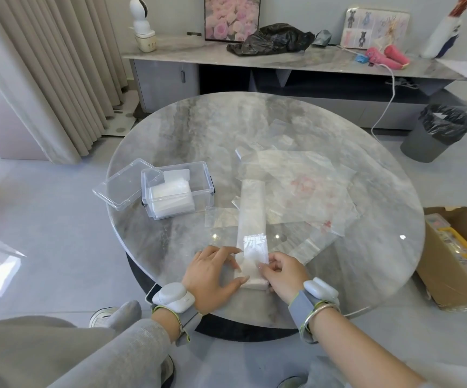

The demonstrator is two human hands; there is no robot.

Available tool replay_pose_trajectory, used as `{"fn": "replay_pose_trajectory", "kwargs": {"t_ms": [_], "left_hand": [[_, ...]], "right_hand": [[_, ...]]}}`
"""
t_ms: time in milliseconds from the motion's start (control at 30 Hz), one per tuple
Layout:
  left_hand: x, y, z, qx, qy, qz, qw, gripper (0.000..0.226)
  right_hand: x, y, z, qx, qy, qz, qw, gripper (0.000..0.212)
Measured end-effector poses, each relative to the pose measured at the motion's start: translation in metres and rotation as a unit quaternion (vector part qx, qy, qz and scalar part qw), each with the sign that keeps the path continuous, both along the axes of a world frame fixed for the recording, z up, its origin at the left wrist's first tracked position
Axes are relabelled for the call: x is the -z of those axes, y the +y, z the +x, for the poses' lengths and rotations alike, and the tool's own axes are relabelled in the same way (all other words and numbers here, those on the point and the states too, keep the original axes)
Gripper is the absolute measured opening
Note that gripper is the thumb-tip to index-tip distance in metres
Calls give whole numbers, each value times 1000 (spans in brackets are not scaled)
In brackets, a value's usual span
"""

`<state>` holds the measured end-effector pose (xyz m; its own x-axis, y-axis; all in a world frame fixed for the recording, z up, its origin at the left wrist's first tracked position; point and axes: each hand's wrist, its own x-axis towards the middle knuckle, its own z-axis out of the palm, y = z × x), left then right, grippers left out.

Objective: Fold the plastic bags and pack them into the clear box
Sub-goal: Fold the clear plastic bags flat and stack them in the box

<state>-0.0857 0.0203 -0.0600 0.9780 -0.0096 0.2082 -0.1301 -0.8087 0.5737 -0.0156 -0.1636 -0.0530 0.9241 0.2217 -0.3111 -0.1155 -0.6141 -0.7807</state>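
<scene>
Here we are at the near edge of the table, mid-fold on one bag: it's been narrowed into a long strip running straight away from the person, and the near end is being turned over on itself. The left hand lies flat with its fingers spread, pressing the strip's left side, while the right hand pinches the edge of the turned-over flap. I'd call this the folding-up stage, with most of the strip's length to go. Next it wants more end-over-end folds, pressed flat, then a carry left to the clear box, which stands open with folded bags inside and its lid touching its left side. More loose bags wait, spread out to the right.
</scene>
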Motion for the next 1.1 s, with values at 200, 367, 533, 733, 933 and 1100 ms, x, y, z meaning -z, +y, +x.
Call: {"fn": "replay_pose_trajectory", "kwargs": {"t_ms": [200, 367, 533, 733, 933, 1100], "left_hand": [[1, 6, 2, 90, -85, 140, 982, 52], [5, 8, 6, 137, -189, 240, 942, 36], [5, 7, 9, 162, -220, 297, 915, 33], [7, 4, 11, 159, -231, 302, 911, 27], [9, 2, 11, 159, -232, 299, 912, 26], [10, 0, 11, 153, -238, 284, 916, 17]], "right_hand": [[2, 4, 3, 26, 9, 5, 1000, 16], [2, 4, 2, 52, 13, 29, 998, 28], [-2, 3, 2, 111, 23, 67, 991, 40], [-8, 1, 4, 133, 37, 115, 984, 34], [-11, 1, 4, 136, 25, 112, 984, 29], [-24, -9, -3, -88, -211, -120, 966, 16]]}}
